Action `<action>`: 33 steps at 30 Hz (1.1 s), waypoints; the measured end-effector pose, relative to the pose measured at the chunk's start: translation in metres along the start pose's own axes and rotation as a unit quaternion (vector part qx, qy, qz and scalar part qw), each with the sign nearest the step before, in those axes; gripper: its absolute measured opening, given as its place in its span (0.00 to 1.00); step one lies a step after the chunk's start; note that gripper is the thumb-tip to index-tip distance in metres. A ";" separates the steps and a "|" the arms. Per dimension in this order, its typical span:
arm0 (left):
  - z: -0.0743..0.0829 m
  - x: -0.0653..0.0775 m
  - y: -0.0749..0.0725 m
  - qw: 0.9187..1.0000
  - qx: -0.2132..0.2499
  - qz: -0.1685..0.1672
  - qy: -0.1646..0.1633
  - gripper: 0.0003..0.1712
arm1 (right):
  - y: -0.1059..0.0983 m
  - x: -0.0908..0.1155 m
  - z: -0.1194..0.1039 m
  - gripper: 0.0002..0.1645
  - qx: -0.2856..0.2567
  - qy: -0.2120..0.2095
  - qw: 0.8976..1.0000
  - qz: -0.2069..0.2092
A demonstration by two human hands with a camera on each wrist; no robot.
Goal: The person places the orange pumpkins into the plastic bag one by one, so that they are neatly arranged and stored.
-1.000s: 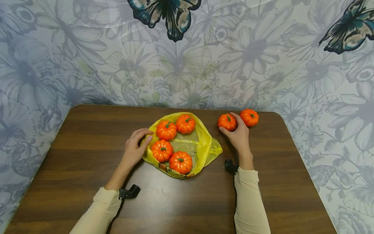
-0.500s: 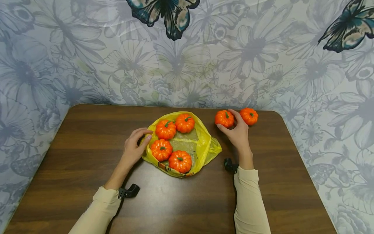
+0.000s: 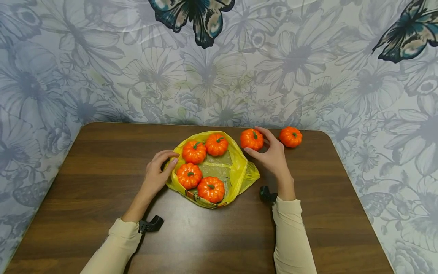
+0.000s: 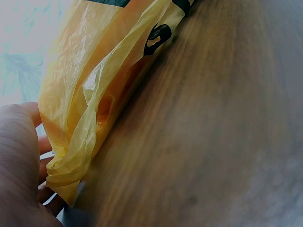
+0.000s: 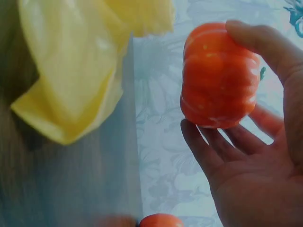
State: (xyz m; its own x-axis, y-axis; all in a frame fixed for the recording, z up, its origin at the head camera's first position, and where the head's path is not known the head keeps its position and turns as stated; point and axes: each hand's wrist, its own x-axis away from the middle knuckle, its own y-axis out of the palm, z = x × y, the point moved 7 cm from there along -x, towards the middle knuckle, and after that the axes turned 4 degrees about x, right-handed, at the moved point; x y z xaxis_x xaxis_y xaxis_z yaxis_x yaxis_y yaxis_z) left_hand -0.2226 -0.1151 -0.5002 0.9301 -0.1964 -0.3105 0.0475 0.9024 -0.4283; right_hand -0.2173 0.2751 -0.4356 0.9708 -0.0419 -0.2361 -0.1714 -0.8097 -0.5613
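Note:
My right hand (image 3: 271, 154) holds a small orange pumpkin (image 3: 251, 139) between thumb and fingers, to the right of the yellow plastic bag (image 3: 239, 167). In the right wrist view this pumpkin (image 5: 218, 78) is lifted off the table, its green stem just showing. On the table the bag lies with its mouth spread wide. Inside it are several similar pumpkins (image 3: 211, 189) with green stems. My left hand (image 3: 158, 171) grips the bag's left rim; in the left wrist view its fingers (image 4: 45, 144) reach behind the bunched plastic (image 4: 71, 161).
Another orange pumpkin (image 3: 291, 137) stands near the back right of the brown wooden table (image 3: 102, 171). Behind the table's far edge rises a wall covering (image 3: 226, 83) printed with flowers and butterflies. A black wrist camera (image 3: 150, 224) sits on the left wrist.
My right hand has carried its pumpkin leftward toward the bag, away from the other pumpkin at the back right. The left hand stays in place at the bag's rim.

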 end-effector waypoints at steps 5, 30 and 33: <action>0.000 0.000 0.000 1.000 -0.001 0.002 0.006 0.13 | 0.008 0.002 -0.016 0.45 -0.025 -0.031 0.999 -0.037; 0.000 0.000 0.000 1.000 0.002 0.006 0.008 0.13 | 0.049 0.010 -0.043 0.45 -0.037 -0.073 0.976 -0.202; -0.001 0.000 0.000 1.000 0.003 0.005 0.007 0.13 | 0.057 0.012 -0.047 0.44 -0.021 -0.078 0.973 -0.215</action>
State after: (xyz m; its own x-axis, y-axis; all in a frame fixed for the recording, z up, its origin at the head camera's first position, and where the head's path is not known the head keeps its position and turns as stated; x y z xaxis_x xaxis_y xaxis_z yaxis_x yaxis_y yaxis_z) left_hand -0.2232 -0.1154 -0.5009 0.9255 -0.1924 -0.3263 0.0406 0.9068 -0.4197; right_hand -0.2077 0.2013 -0.4328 0.9138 0.3921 -0.1063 0.2547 -0.7567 -0.6021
